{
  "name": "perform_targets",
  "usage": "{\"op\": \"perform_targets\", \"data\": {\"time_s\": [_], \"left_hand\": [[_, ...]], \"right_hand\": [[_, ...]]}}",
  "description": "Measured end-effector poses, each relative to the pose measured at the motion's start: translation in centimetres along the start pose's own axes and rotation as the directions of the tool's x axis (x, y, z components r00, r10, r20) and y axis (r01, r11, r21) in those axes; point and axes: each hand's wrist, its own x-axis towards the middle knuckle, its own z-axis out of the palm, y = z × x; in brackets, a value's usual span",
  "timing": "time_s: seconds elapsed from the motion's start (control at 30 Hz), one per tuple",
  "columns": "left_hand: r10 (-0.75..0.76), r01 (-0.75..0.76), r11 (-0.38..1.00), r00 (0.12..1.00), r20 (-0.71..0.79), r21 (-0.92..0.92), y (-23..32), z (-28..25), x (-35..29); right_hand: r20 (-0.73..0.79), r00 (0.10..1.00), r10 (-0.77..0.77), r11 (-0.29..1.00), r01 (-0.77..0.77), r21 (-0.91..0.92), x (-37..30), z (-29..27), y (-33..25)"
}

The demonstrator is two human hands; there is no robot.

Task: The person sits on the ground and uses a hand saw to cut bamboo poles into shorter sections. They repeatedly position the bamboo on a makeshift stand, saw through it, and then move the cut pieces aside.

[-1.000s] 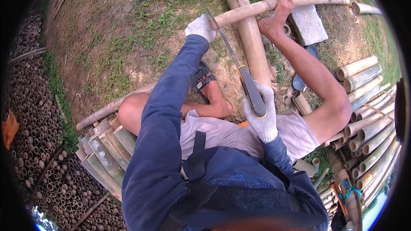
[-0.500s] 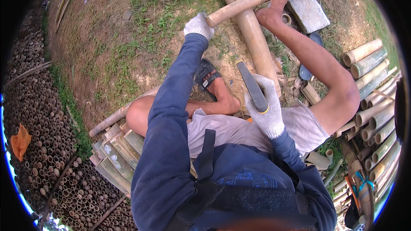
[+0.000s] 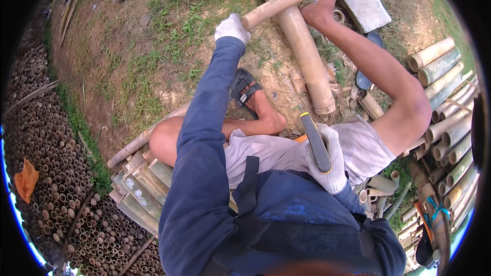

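My left hand, in a white knit glove, is wrapped round the near end of a bamboo pole. This pole lies across a thicker bamboo log on the ground. My bare right foot presses on the pole with its toes. Close to my lap, my gloved right hand is closed on a tool with a dark grey, yellow-edged handle. A thin, blade-like part shows at the handle's far end, too narrow to make out its kind. The tool is apart from the pole.
A pale concrete block lies beyond my right foot. A sandal lies beside my right leg; another is on my left foot. Cut bamboo is piled at right, and a large stack of bamboo ends fills the left.
My right hand has drawn back toward my body and slightly right. The tool's handle has turned, and its thin far part now shows. My left hand still grips the pole.
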Motion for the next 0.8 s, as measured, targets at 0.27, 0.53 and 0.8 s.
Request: {"op": "perform_targets", "data": {"time_s": [0.27, 0.53, 0.8], "left_hand": [[-0.051, 0.048, 0.998, 0.997, -0.049, -0.048, 0.6, -0.4, -0.7], [-0.002, 0.002, 1.0, 1.0, -0.011, -0.005, 0.5, 0.0, -0.3], [0.001, -0.003, 0.999, 0.999, -0.047, -0.041, 0.3, 0.2, -0.4]], "right_hand": [[-0.096, 0.97, -0.224, 0.97, 0.232, 0.079, 18.8, 7.9, 2.6], [-0.18, 0.96, -0.214, 0.96, 0.241, 0.144, 10.7, 4.3, 4.1], [-0.133, 0.966, -0.22, 0.964, 0.236, 0.119, 11.0, 5.1, 3.9]]}}
